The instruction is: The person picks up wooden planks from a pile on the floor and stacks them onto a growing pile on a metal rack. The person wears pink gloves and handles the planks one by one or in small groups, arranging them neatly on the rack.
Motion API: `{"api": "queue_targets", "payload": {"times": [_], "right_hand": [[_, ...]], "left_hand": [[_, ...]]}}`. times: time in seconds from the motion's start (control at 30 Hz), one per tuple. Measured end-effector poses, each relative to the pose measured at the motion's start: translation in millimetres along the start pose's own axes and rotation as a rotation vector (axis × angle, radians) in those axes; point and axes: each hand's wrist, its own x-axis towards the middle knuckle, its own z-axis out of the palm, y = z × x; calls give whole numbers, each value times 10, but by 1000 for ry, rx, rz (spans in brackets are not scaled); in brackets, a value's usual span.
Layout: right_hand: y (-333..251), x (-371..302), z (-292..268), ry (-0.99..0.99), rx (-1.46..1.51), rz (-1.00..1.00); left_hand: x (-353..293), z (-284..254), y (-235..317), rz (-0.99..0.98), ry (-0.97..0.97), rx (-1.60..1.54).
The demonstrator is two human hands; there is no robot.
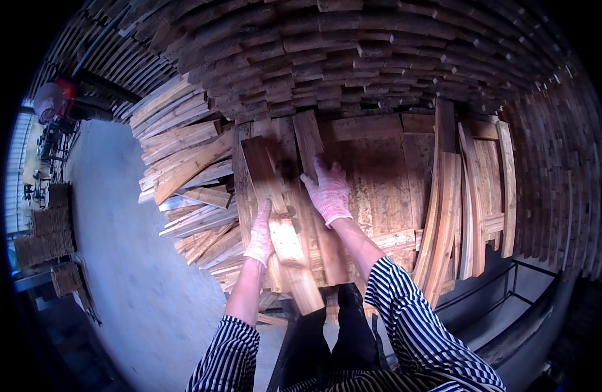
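One pale board (286, 245) lies just right of the left hand (260, 233), which touches its edge (some fingers are hidden, so I cannot tell whether it grips). Under the right hand (330, 193), which is open with spread fingers, lies a darker board (308, 136); to the left of the left hand, many loose planks (193, 163) are piled.

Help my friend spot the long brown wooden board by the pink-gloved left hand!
Below the dark stacked-plank wall, find the wide brown wooden worktop. On its left part, the pink-gloved left hand touches the long brown board. Unlike the brown board under the pink-gloved right hand, its near end juts past the worktop's edge.
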Motion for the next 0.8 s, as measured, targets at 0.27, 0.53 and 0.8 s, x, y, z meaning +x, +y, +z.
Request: {"api": "queue_targets", "payload": {"times": [0.27, 0.53, 0.8], "right_hand": [[-158, -1134, -524, -334, 329, -106], [213, -649, -482, -140, 211, -5], [912, -820, -1126, 151, -170, 149]], "left_hand": [[-104, 85, -212, -17, -194, 94], [549, -1353, 590, 307, 258, 721], [741, -1162, 251, 212, 182, 776]]}}
